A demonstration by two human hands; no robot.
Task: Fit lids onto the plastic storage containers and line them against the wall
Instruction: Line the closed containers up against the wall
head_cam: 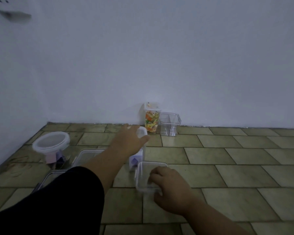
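My left hand grips the top of a tall clear container with a white lid and purple contents, standing on the tiled floor. My right hand is closed on a clear square lid or shallow container, just in front of the tall one. Against the wall stand a lidded container full of colourful pieces and, touching it on the right, an empty clear container.
At the left stands a round container with a wide white lid. Clear rectangular containers lie partly hidden behind my left forearm and black sleeve. The tiled floor stretches right. A wall socket is at top left.
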